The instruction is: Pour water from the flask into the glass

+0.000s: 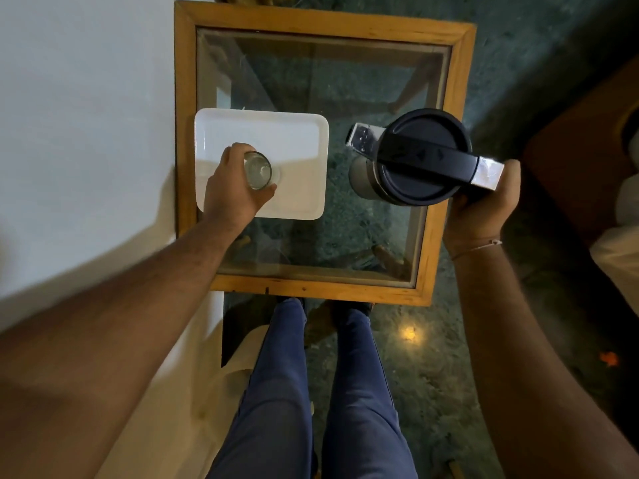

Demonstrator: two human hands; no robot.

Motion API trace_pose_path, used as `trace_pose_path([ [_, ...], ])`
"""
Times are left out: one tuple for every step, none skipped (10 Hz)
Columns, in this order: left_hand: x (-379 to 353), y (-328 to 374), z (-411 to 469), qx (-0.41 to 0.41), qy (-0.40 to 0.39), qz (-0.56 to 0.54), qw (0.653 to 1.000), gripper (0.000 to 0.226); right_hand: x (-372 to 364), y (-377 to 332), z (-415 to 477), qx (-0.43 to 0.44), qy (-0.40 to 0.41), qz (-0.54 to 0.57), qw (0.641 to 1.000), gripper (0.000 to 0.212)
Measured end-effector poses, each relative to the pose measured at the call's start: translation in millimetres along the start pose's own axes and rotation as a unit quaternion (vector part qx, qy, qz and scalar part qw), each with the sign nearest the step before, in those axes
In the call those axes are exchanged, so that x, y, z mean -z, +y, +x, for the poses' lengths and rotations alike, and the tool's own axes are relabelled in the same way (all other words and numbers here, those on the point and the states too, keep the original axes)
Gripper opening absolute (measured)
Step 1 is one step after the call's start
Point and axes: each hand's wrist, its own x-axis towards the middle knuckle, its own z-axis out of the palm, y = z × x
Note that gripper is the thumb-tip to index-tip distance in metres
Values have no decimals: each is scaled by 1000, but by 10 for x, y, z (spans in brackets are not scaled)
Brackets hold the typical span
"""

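1. The bench is a glass top in a wooden frame, seen from straight above; the floor shows through the pane.
2. A white tray lies on the glass at the 9 o'clock side of the bench, touching the frame's inner edge there.
3. The glass stands upright on the tray, toward the tray's 7 o'clock corner. Whether it holds water I cannot tell.
4. The left hand wraps the glass from the 8 o'clock side — fingers curled round the far wall, thumb on the near wall.
5. The flask is at the 3 o'clock side of the bench, well apart from the glass. Its dark lid faces up and its silver spout points to 9 o'clock, toward the tray.
6. The right hand grips the flask's handle at its 3 o'clock end — fingers closed round it from below.
7. Whether the flask rests on the glass top or is lifted I cannot tell.
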Motion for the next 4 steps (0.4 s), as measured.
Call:
trace_pose_path([
  [-9,11,5,-5,-1,12,1000,70,29,21,-12,3,-6,-26,1000,13],
  [38,54,2,-10,-27,46,999,78,81,-24,-6,18,-56,-88,994,13],
  [252,165,-24,-13,-46,53,997,98,31,-203,-48,41,-94,-167,981,23],
  [450,269,-362,-17,-44,142,989,124,78,-416,-260,116,-100,-270,951,29],
])
